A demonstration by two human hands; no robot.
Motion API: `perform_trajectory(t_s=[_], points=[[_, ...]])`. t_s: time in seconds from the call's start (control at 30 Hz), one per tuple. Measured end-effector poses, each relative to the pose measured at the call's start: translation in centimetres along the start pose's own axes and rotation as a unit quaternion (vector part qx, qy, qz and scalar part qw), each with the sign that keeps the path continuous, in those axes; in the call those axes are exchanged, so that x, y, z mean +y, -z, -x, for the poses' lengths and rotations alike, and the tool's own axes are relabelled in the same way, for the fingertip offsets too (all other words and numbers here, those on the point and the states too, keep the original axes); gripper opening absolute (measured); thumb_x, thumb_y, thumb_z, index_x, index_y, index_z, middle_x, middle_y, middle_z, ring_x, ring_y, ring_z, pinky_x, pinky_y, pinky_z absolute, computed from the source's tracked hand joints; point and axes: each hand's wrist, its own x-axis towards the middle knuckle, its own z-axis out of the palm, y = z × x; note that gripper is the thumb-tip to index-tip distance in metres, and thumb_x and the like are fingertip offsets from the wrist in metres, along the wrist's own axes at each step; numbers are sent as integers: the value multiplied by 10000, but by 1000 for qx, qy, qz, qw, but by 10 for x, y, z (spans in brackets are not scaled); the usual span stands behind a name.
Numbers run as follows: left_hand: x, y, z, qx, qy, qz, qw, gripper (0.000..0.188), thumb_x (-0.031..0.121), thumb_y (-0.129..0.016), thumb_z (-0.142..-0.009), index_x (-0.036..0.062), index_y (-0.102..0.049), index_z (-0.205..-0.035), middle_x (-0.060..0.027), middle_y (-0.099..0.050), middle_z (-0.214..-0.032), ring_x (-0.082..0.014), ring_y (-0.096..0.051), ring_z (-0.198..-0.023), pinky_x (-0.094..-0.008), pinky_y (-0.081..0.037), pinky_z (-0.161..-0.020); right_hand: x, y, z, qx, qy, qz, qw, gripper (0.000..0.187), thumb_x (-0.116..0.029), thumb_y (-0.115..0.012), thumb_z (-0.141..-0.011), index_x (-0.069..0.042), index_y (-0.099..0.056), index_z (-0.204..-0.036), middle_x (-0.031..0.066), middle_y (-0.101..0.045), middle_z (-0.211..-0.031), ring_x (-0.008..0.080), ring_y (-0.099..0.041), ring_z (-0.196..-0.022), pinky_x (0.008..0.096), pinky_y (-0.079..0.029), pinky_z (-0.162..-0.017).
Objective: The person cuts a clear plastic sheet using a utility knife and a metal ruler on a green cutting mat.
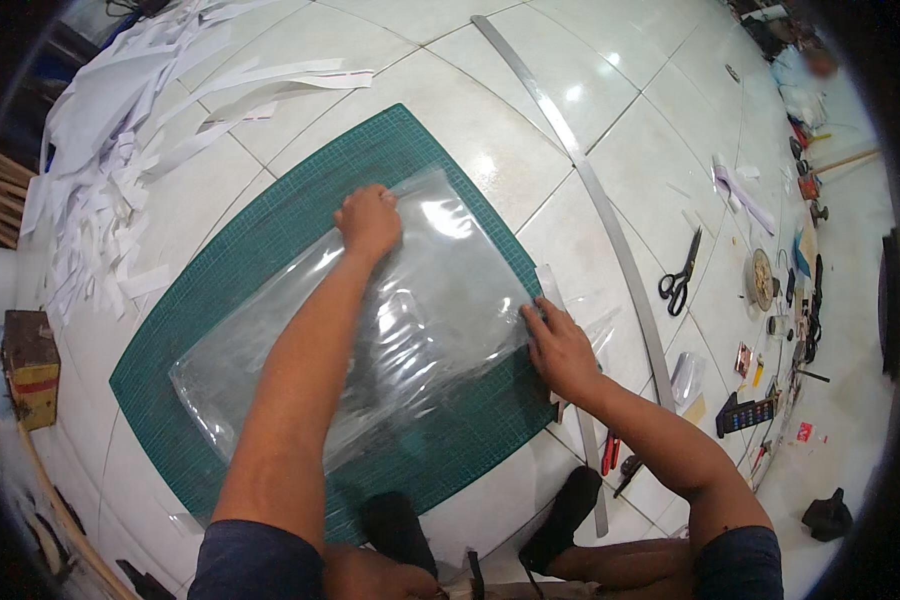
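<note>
A clear, glossy plastic sheet (440, 290), seemingly layered or folded, lies slantwise over a green cutting mat (410, 140) on the tiled floor. At the sheet's far edge, left of its top corner, my left hand (370, 222) is closed with curled fingers, gripping the plastic. My right hand (562, 350) rests on the sheet's right corner by the mat's edge, its fingers stretched out and slightly apart. Beneath and beside that hand runs a narrow metal strip (600, 510), partly hidden by my wrist.
A long steel ruler (590, 185) lies right of the mat, with black scissors (681, 275) beyond it. A red cutter (610, 453) sits near my right foot. White paper scraps (110, 140) heap at far left, above a box (32, 370). A bowl (760, 280) and a calculator (748, 416) are at right.
</note>
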Motion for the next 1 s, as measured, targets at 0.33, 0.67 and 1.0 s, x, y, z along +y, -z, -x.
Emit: perform_trajectory(t_s=[0.33,0.67,1.0], points=[[-4,-3,-24,23,-26,17,999,242,269,-573,-935,108,-698,-1067,-110,-675,-1148,-323,-588,-1154,-511,-383,-991,6,0,-5,-4,29,30,999,570,-163,-630,-886,-50,-473,-1422,183,-427,-1501,379,-464,-1340,491,-438,-1024],[-11,4,-10,66,-114,-29,991,413,273,-634,-904,104,-597,-1279,-171,-584,-1301,-375,-514,-1239,-530,-366,-1052,-5,0,-5,-34,41,66,996,601,-225,-648,-892,-11,-461,-1422,234,-420,-1501,413,-438,-1362,535,-417,-1039],[-137,121,179,55,-133,-105,984,605,231,-717,-850,41,-517,-1388,-252,-397,-1510,-440,-369,-1393,-526,-305,-1145,17,0,-4,-9,75,39,996,588,-233,-698,-839,-40,-492,-1356,205,-441,-1464,373,-463,-1316,499,-455,-985]])
